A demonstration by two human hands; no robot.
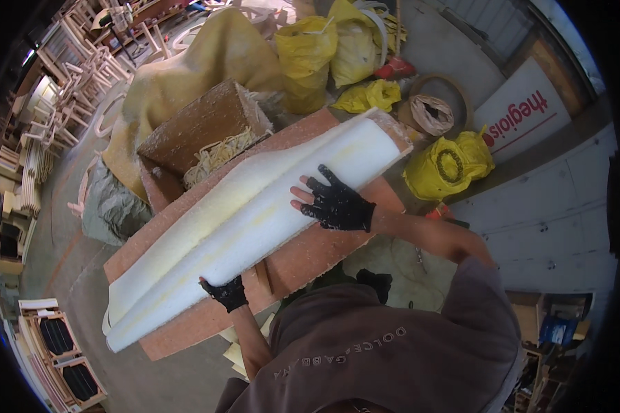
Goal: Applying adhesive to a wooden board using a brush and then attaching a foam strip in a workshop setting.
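Two black-gloved hands (337,205), one long white fluffy bundle (231,237), one open brown wooden box (198,131) at ten o'clock, one flat white-and-red board (520,107) at two.

Long, soft-looking white padding sheet (244,234), pale yellow patches here and there. Lies slantwise across reddish-brown worktop (310,260), low end at left, high end at right. Near side curved like big fat tube, smooth on top. Far side flatter, creamier, with wavy edge. Long dip runs between two parts. Both ends poke out past worktop. Right hand (336,205) flat on top, fingers spread. Left hand (226,293) touches near edge, closer to left end.
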